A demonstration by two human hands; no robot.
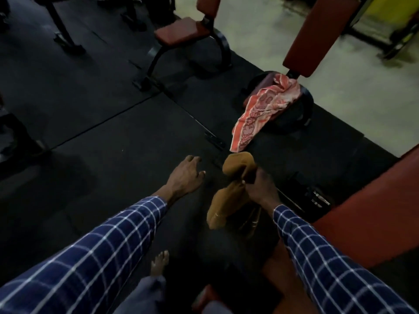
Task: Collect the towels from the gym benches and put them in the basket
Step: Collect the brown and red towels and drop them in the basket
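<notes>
Seen from a head camera looking down on a dim gym floor of black rubber mats [102, 137]. Right hand [260, 189], in a blue-and-white checked sleeve, closed around the middle of a bunched mustard-brown cloth towel [229, 189], fingers curled and pressed together on the fabric, one end bulging above the grip and the other hanging below it. Left hand [186, 175], in a matching sleeve, just beside that towel and apart from it, palm down, fingers loosely bent and slightly spread, holding nothing. Beyond the brown towel, a crumpled orange-and-white patterned towel [263, 109] draped over the seat of a red padded bench with a black curved frame [313, 32], one long end trailing down close to the brown towel's upper end. Farther back from the brown towel and to its left, a second red padded bench on black legs [181, 32], bare. Below the hands, a bare foot [161, 261] on the mat. At the right edge, part of another red pad [371, 211]. No basket in view.
</notes>
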